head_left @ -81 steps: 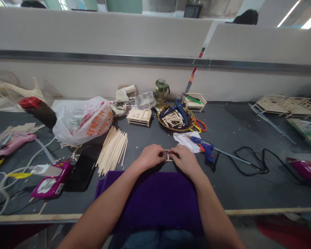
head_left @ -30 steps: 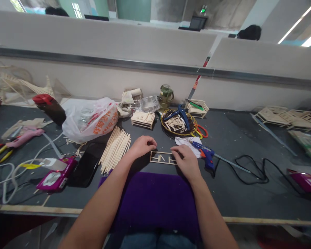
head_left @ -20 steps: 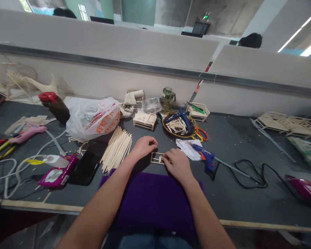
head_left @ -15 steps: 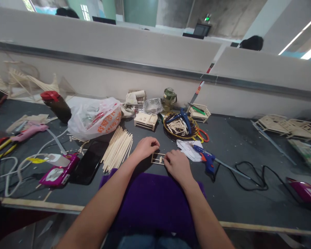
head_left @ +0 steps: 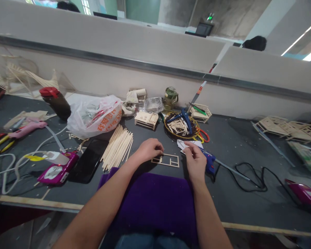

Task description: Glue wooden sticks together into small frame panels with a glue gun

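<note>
A small rectangular frame of thin wooden sticks (head_left: 175, 166), with short crosspieces inside it, lies flat on the dark table in front of me. My left hand (head_left: 150, 149) is closed, fingertips bent down at the frame's upper left end. Whether a small piece sits in that pinch is hidden. Just right of the frame, my right hand (head_left: 196, 162) is raised with thumb and fingers pinched together; what they hold, if anything, is too small to make out. Behind this hand are a folded white paper (head_left: 180, 144) and a blue glue gun (head_left: 210, 162).
Loose wooden sticks (head_left: 118, 147) lie left of my hands, beside a black phone (head_left: 87, 162) and a magenta power strip (head_left: 58, 170). Farther back stand a plastic bag (head_left: 93, 116), a small stick model (head_left: 146, 119) and a basket of offcuts (head_left: 168, 129). A purple cloth (head_left: 155, 204) covers my lap.
My right hand has lifted off the frame and moved right, uncovering the frame's right end. My left hand has shifted slightly right and down onto its upper left part.
</note>
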`<state>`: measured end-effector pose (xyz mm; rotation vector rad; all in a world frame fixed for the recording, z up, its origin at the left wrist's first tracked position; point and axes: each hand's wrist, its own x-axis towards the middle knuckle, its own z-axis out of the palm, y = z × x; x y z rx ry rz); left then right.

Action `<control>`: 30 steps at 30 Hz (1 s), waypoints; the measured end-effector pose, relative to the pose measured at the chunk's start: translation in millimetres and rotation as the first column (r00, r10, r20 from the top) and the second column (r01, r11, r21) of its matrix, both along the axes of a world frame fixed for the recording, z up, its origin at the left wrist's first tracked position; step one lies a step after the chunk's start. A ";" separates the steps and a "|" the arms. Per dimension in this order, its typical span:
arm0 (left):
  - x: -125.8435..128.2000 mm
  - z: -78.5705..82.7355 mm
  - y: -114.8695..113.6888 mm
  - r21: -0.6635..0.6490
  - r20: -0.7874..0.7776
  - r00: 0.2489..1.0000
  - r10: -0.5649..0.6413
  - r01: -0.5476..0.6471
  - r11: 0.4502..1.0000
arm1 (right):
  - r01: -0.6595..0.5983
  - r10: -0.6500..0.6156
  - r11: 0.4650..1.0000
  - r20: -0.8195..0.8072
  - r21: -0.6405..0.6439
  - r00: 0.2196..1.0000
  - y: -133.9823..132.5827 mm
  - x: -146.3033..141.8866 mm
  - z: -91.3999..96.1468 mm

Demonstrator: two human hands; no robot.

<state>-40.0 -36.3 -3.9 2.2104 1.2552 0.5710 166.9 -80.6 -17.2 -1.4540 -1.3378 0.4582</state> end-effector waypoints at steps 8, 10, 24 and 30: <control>6.5 -5.0 -6.5 0.103 -0.177 0.983 -0.050 0.069 0.992 | -0.118 0.117 0.992 -0.022 -0.039 0.993 -0.1 -5.0 -2.1; 7.3 -5.5 -7.5 0.097 -0.200 0.978 -0.057 0.078 0.992 | -0.152 0.152 0.986 -0.007 -0.063 0.988 -0.1 -6.3 -4.4; 8.3 -7.7 -4.2 -0.012 -0.167 0.981 -0.099 0.099 0.995 | -0.210 0.215 0.967 0.018 -0.145 0.976 -2.0 -9.6 -7.2; 6.0 -3.5 -2.9 -0.064 -0.074 0.994 -0.081 0.076 0.995 | -0.143 0.146 0.985 0.019 -0.096 0.989 0.8 -4.2 -6.8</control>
